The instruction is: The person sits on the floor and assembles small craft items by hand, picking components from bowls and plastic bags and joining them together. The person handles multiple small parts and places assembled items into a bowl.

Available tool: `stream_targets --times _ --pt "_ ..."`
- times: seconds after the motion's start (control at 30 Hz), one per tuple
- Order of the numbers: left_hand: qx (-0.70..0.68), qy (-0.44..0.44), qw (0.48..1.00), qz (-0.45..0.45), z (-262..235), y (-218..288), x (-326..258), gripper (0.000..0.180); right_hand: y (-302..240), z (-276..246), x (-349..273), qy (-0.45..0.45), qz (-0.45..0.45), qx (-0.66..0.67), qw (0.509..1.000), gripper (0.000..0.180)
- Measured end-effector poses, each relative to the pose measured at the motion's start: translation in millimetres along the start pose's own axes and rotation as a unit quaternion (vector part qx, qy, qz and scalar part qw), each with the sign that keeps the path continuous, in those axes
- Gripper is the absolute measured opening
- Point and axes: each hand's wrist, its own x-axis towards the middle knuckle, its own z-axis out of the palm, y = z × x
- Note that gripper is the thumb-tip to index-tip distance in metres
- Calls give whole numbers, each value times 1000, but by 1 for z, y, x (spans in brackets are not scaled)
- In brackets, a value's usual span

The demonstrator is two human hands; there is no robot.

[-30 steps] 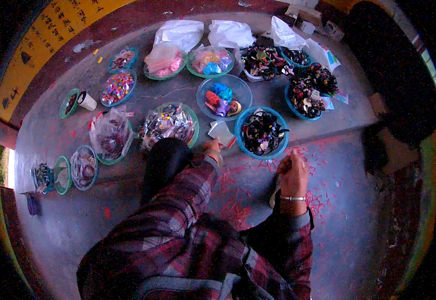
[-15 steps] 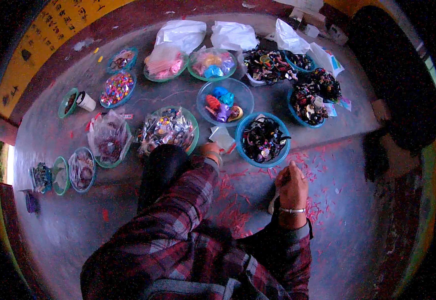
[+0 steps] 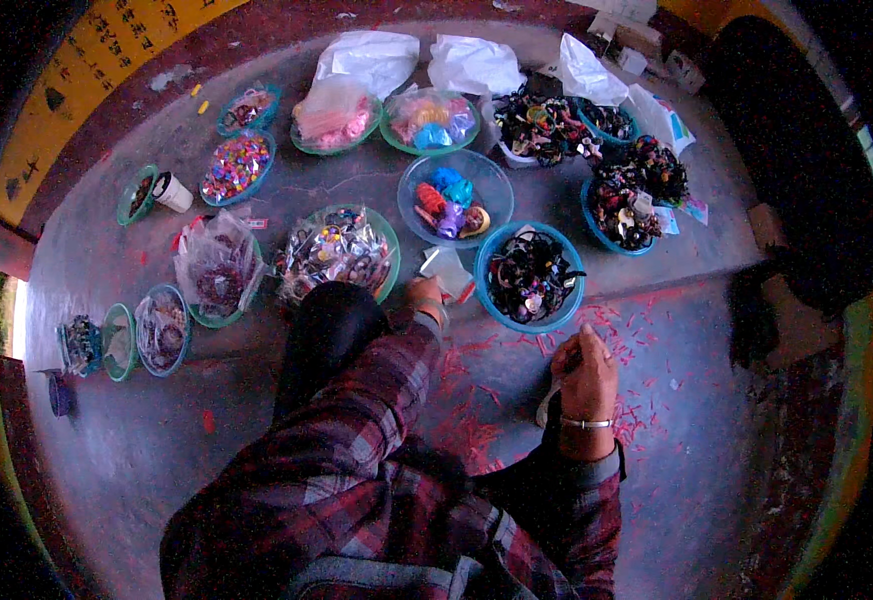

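Nothing we can read out word for word — the writing is too small or blurred at this size. We log rows of dark characters (image 3: pixel 122 38) on the yellow wall (image 3: pixel 72 62) at upper left, bent along the fisheye rim, plus larger dark marks (image 3: pixel 54 98) lower on the same wall; we can't tell whether those are letters or drawings. We also see a small red-and-white label (image 3: pixel 255 223) lying flat by the bagged green bowl (image 3: pixel 261 282) — print illegible. On the blue-and-white packet (image 3: pixel 678 130) at upper right, we can't make out any lettering.
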Motion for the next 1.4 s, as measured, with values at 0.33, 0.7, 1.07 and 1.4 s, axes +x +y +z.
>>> stream_targets --times 0.33,0.7,1.07,1.4 --pt "501 -71 838 202 7 -5 6 21 4 -3 0 0 -5 -17 1000 28" --pt "342 46 917 201 -19 62 -52 23 8 -4 2 -45 6 -48 998 27" --pt "-287 -278 911 101 -85 165 -145 19 24 1 16 -94 40 -95 990 22" --pt "-374 -367 852 2 -107 173 -197 16 28 25 -4 -198 38 33 979 22"
